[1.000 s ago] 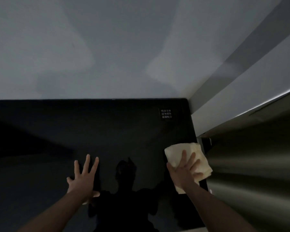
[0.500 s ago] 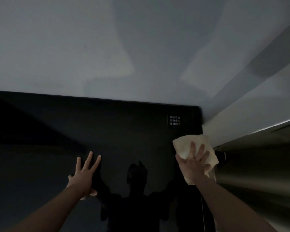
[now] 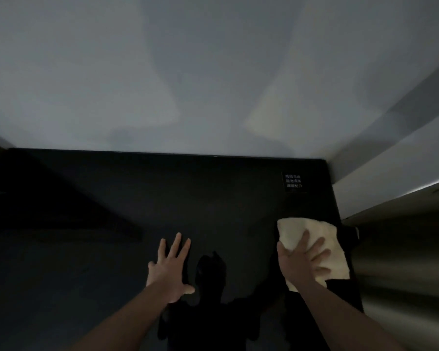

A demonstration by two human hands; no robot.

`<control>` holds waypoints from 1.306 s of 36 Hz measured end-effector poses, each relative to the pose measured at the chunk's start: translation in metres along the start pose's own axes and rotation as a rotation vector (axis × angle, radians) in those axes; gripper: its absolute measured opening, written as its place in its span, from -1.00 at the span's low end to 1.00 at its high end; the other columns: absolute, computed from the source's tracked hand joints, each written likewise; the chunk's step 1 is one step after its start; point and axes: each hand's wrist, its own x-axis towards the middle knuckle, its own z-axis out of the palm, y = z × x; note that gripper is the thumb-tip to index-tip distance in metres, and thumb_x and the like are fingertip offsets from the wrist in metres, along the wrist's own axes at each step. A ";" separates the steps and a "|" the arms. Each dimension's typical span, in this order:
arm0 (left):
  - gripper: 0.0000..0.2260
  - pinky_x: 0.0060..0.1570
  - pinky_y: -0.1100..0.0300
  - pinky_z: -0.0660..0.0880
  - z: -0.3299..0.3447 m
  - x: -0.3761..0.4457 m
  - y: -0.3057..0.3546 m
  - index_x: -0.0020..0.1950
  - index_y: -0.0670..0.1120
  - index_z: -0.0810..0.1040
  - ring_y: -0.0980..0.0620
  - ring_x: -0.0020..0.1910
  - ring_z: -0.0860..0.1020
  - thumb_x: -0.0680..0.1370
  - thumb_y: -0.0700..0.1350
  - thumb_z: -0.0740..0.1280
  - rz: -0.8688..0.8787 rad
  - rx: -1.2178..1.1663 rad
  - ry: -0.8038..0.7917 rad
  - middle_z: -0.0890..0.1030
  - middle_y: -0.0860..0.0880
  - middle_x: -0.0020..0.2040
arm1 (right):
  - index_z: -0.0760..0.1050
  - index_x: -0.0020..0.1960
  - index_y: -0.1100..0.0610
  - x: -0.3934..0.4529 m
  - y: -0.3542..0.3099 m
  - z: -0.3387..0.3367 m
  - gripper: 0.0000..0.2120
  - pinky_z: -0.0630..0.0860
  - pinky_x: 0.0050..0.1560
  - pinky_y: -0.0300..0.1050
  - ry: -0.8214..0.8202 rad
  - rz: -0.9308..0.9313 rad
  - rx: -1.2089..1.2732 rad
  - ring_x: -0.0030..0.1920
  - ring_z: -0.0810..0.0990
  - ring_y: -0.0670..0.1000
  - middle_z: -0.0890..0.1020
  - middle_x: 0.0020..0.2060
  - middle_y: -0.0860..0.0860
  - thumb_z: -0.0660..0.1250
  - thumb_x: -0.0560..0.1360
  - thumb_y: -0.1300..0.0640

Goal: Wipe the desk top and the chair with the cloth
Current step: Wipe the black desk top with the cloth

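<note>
Grip: right hand (image 3: pixel 302 262) flat, fingers spread, pressing cloth (image 3: pixel 312 239) | left hand (image 3: pixel 171 269) open, braced on desk (image 3: pixel 213 198) | cloth at right edge; unwiped desk stretches left.

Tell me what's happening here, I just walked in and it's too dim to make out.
A person is wiping a glossy black desk top. The right hand presses a pale cloth flat near the desk's right edge, fingers spread. The left hand rests open on the bare surface, bracing. A small label sits in the far right corner. No chair is in view.
</note>
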 end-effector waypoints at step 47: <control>0.02 0.59 -0.20 -0.09 0.007 -0.038 -0.231 0.66 0.13 -0.24 -0.18 0.62 -0.27 0.50 0.11 0.48 0.054 0.028 0.013 -0.35 0.03 0.63 | -0.45 0.59 -0.11 -0.113 -0.127 0.080 -0.25 -0.28 0.47 0.47 -0.117 0.060 0.064 0.56 -0.43 0.25 -0.49 0.54 0.12 -0.07 0.63 -0.34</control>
